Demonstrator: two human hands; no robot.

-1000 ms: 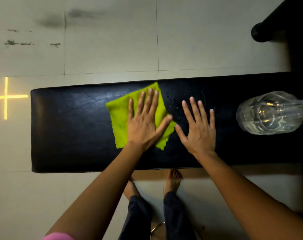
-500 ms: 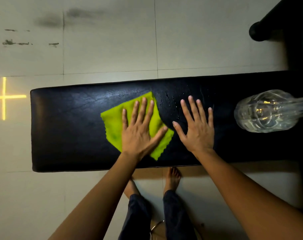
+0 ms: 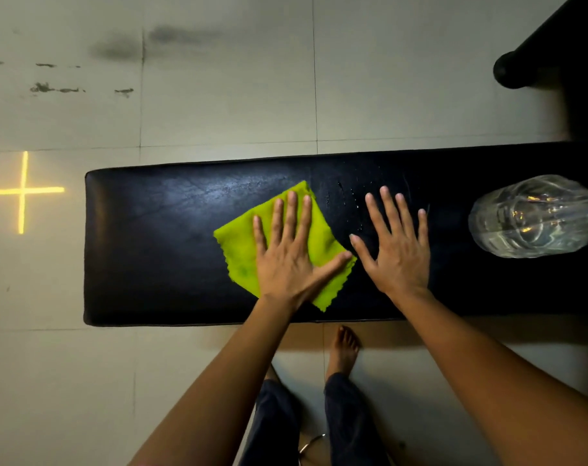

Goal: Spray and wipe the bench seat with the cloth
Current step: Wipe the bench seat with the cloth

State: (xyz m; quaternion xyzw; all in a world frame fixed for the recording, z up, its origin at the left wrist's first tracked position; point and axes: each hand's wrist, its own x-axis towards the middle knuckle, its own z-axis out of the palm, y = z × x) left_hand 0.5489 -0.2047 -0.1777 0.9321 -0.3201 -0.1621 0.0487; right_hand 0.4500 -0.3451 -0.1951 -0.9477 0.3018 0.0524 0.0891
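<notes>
A long black padded bench seat (image 3: 158, 247) runs across the middle of the view. On it lies a bright green cloth (image 3: 239, 250), spread flat near the centre. My left hand (image 3: 289, 257) presses flat on the cloth, fingers spread and pointing away from me. My right hand (image 3: 396, 250) rests flat on the bare seat just right of the cloth and holds nothing. Small spray droplets (image 3: 349, 196) glisten on the seat between the two hands. A clear plastic bottle (image 3: 534, 220) lies on the seat's right part.
The bench stands on pale floor tiles with dark smudges (image 3: 118, 48) at the far side. A yellow cross of light (image 3: 22, 190) falls on the floor left of the bench. A dark furniture piece (image 3: 511, 70) stands at the top right. My bare foot (image 3: 344, 351) is at the bench's near edge.
My left hand has dragged the cloth back from the far edge toward me and slightly left. The right hand has stayed flat on the seat.
</notes>
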